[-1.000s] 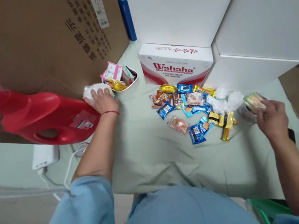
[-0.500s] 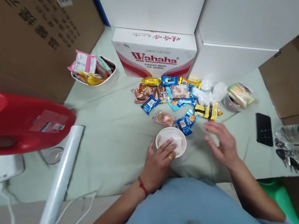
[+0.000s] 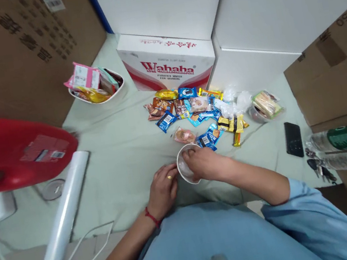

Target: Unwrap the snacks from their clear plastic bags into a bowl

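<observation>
A small white bowl [image 3: 181, 174], tilted a little, stands near the front edge of the cloth-covered table. My left hand [image 3: 164, 189] grips its left rim, thumb and fingertips against the outside. My right hand [image 3: 204, 163] reaches in from the right with curled fingers down inside the bowl. Some whitish, filmy stuff [image 3: 183, 166] shows in there; whether those fingers hold it is hidden. Just beyond the bowl lie a pink-wrapped snack [image 3: 184, 135] and blue biscuit packets [image 3: 207, 141].
More wrapped snacks [image 3: 181, 108] and clear crumpled plastic [image 3: 243, 101] spread before the Wahaha carton [image 3: 168, 66]. A snack-filled white tub [image 3: 117, 96] stands back left. A red jug [image 3: 14, 152] and a film roll [image 3: 64, 215] are left; a phone [image 3: 293, 139], keys [image 3: 320, 170] and bottles [image 3: 344, 138] right.
My right hand has moved left from beside the bowl into it. My left hand has slid from inside the bowl to its left rim. The bowl is now tilted.
</observation>
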The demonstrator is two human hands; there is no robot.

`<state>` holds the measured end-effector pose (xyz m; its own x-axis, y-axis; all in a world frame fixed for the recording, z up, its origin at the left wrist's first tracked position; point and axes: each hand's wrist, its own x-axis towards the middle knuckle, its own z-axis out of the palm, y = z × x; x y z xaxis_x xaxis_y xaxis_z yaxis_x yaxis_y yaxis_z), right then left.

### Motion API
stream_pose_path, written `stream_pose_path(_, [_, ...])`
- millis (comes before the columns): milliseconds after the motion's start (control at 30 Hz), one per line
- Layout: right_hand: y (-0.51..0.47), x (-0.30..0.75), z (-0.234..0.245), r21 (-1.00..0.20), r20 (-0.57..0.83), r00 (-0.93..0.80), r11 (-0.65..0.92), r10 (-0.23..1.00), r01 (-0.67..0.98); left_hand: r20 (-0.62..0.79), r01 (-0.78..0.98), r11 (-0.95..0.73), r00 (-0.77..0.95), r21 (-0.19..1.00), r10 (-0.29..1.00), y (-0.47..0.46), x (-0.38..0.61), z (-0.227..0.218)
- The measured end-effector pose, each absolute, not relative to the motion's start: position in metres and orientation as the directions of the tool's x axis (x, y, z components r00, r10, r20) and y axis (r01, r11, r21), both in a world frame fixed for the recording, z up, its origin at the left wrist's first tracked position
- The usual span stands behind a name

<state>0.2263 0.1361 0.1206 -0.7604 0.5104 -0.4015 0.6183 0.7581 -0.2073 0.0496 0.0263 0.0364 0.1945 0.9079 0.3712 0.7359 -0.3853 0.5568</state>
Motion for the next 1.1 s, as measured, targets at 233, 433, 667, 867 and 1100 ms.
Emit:
stream_pose_path(233, [0.123,0.195,0.095,-0.063,-0.335,-0.706,0.733,0.624,0.678,0.506,0.66,-0.515,0.229,0.547,0.832,0.03,0.049,0.037])
stream_pose_path(433, [0.129,0.234,0.117,-0.373,-0.308,-0.711,0.607,0.632,0.702,0.545,0.661,-0.514,0.185,0.547,0.818,0.042,0.045,0.03])
stream_pose_path(667, [0.15,0.307,0.157,-0.684,-0.011,-0.604,0.435,0.797,0.586,0.547,0.632,-0.515,0.167,0.579,0.82,0.051,0.052,0.041])
stream_pose_path(867, [0.259,0.376,0.174,-0.233,0.326,-0.113,0.196,0.939,0.953,0.542,0.646,-0.473,0.109,0.598,0.833,0.048,0.051,0.044])
stream_pose_path(1100, [0.365,0.393,0.113,-0.032,-0.023,-0.182,0.181,0.983,0.983,0.524,0.665,-0.457,0.115,0.59,0.844,0.045,0.037,0.043])
